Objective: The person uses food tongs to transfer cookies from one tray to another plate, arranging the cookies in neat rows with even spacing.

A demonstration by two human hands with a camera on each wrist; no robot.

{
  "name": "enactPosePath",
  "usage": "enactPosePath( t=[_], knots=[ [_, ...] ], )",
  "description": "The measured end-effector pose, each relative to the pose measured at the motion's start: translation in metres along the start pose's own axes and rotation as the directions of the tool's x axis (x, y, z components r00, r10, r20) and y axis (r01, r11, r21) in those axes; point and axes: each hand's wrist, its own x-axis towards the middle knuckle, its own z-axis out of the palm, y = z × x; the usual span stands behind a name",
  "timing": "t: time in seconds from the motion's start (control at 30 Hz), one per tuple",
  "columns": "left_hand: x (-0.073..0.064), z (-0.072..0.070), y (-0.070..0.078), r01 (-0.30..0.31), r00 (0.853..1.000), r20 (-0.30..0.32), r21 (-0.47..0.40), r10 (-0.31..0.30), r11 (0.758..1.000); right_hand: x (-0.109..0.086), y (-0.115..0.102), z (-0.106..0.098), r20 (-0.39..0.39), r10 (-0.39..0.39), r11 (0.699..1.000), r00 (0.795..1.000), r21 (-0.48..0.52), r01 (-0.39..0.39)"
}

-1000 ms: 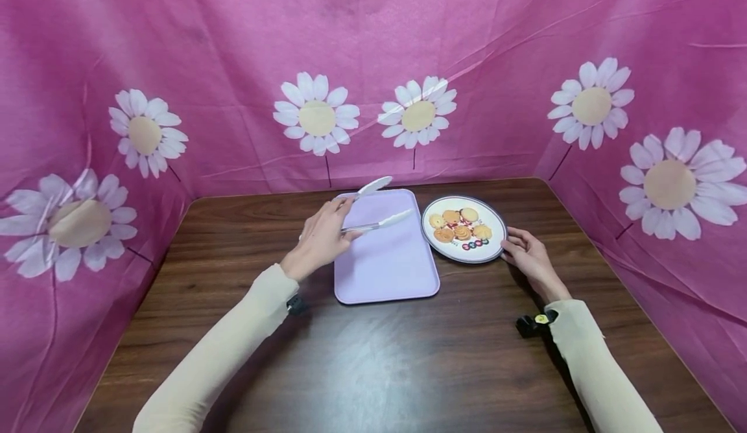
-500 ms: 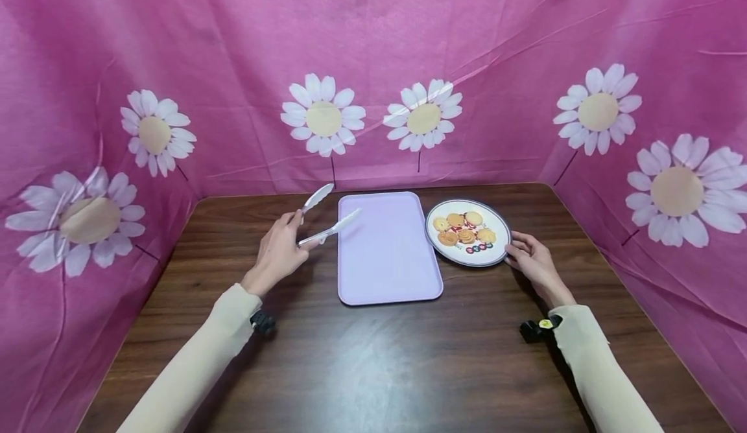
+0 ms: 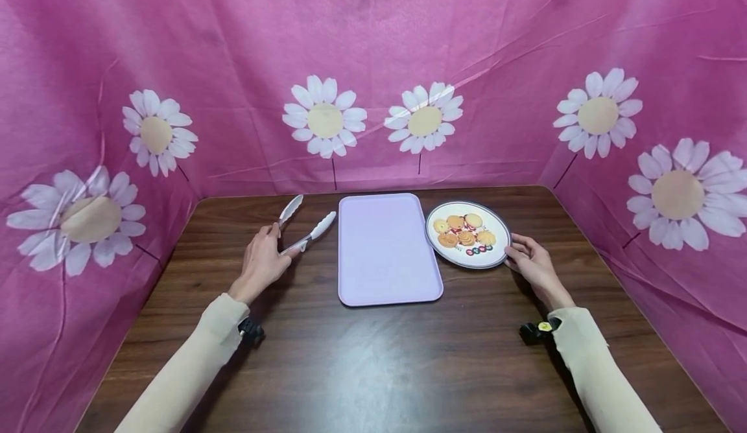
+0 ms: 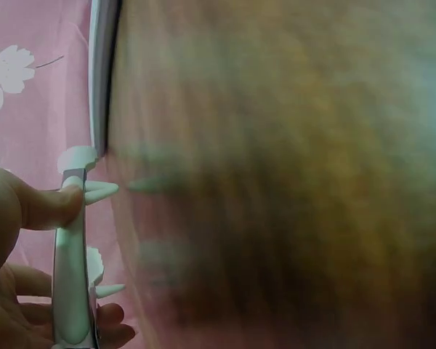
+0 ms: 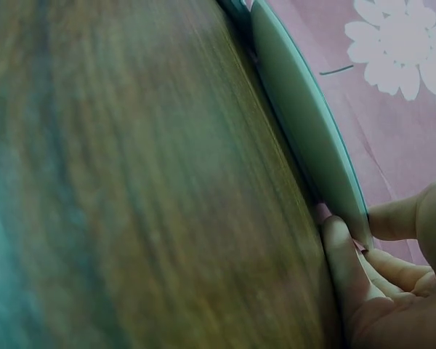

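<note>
On the left of the table, my left hand (image 3: 261, 263) holds a pair of tongs (image 3: 312, 231) with white tips, its two arms spread apart. In the left wrist view the thumb presses on one arm of the tongs (image 4: 74, 262), while fingers curl at the other. My right hand (image 3: 538, 269) pinches the right rim of a white plate (image 3: 493, 255) with a dark edge. Several cookies (image 3: 465, 237) lie on it. From the right wrist view, the thumb is above the plate's rim (image 5: 312, 120) and fingers are beneath. Between the hands lies a lilac tray (image 3: 388, 258), beside the plate.
A brown wooden table (image 3: 373, 368) carries everything. Pink cloth (image 3: 373, 31) with large daisies walls in the back and both sides. The plate's left edge meets or slightly overlaps the tray's right edge.
My left hand has moved left and down with the tongs, from over the tray to the tray's left side. My right hand stays at the plate's rim.
</note>
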Motion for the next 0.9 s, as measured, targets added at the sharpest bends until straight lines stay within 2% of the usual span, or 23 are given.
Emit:
enactPosePath(
  t=[0.2,0.47,0.7,0.8,0.83,0.9],
  knots=[
    [-0.003,0.003,-0.005,0.02,1.0,-0.009,-0.034,-0.021,0.999,0.0,-0.002,0.002,-0.002,0.02,1.0,1.0,-0.017,-0.02],
    [-0.007,0.0,-0.007,0.053,0.998,0.027,0.027,-0.054,0.998,-0.007,-0.009,0.004,-0.019,0.049,0.997,0.999,-0.056,-0.05],
    [-0.012,-0.003,-0.009,0.059,0.998,0.029,0.06,-0.06,0.996,-0.013,-0.025,0.003,-0.05,0.045,0.985,0.998,-0.163,-0.053],
    [-0.014,-0.005,-0.008,0.03,0.999,-0.023,0.083,-0.028,0.996,-0.016,-0.028,0.002,-0.049,0.008,0.976,0.999,-0.219,-0.019],
    [-0.014,-0.006,-0.007,0.005,0.999,-0.052,0.093,-0.001,0.996,-0.017,-0.029,0.0,-0.055,-0.013,0.965,0.998,-0.264,-0.002],
    [-0.014,-0.006,-0.005,-0.073,0.989,-0.117,0.109,0.086,0.991,-0.02,-0.032,-0.002,-0.071,-0.084,0.92,0.994,-0.389,0.05]
  ],
)
